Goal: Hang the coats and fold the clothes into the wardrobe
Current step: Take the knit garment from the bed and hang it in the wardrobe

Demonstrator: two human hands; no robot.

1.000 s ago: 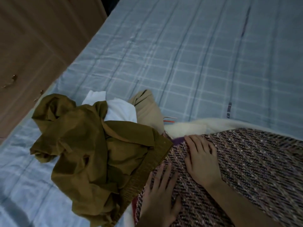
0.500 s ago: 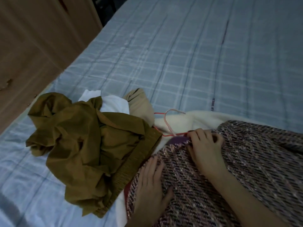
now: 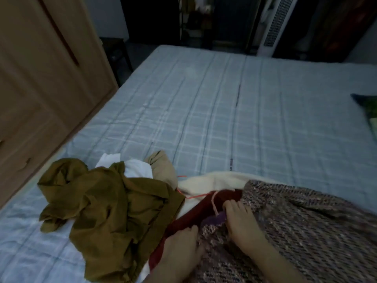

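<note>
A pink-and-purple tweed coat point(image 3: 306, 231) lies on the bed at the lower right. My right hand point(image 3: 240, 219) grips its collar beside a purple lining patch point(image 3: 214, 218) and a pink hanger hook point(image 3: 213, 203). My left hand point(image 3: 183, 248) holds the coat's front edge lower down. Dark red cloth point(image 3: 195, 213) shows under the collar. A thin orange hanger wire point(image 3: 191, 196) lies on a cream fleece garment point(image 3: 214, 180). A crumpled olive garment point(image 3: 106, 211) sits to the left, over a white garment point(image 3: 136, 170) and a tan garment point(image 3: 163, 166).
The bed point(image 3: 224, 109) has a light blue checked cover. The wooden wardrobe point(image 3: 40, 78) stands closed along the bed's left side. A dark green cushion point(image 3: 367, 107) lies at the right edge. A white tower fan point(image 3: 273, 25) stands beyond the bed.
Both hands went from lying flat on the tweed coat to gripping its collar and edge. The collar is pulled back, baring dark red cloth and a pink hanger hook. The view tilted up.
</note>
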